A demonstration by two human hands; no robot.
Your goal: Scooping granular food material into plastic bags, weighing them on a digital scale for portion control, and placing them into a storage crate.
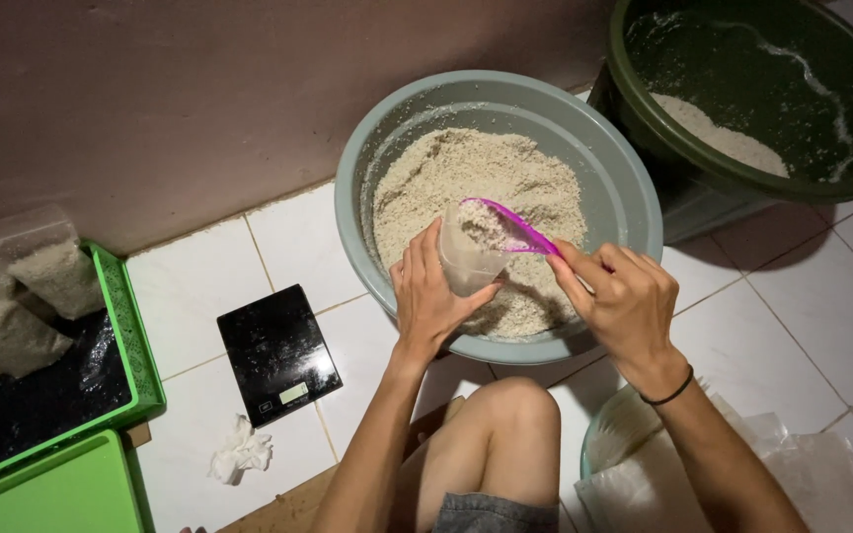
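- Your left hand wraps around a clear plastic bag, fingers curled closed on its side and thumb pressing near the lower edge, holding its mouth open upward.
- The bag sits over the near part of a grey round plastic basin heaped with pale, coarse grainy meal.
- Your right hand pinches the handle of a bright pink plastic scoop, fingers closed tight around it, with a dark band on the wrist.
- The scoop's bowl, loaded with meal, rests right at the bag's mouth, touching its rim.
- To the left, on the white tiled floor, lies a black flat digital scale, with a crumpled white tissue just below it.
- A dark green round tub stands behind the basin, at its right.
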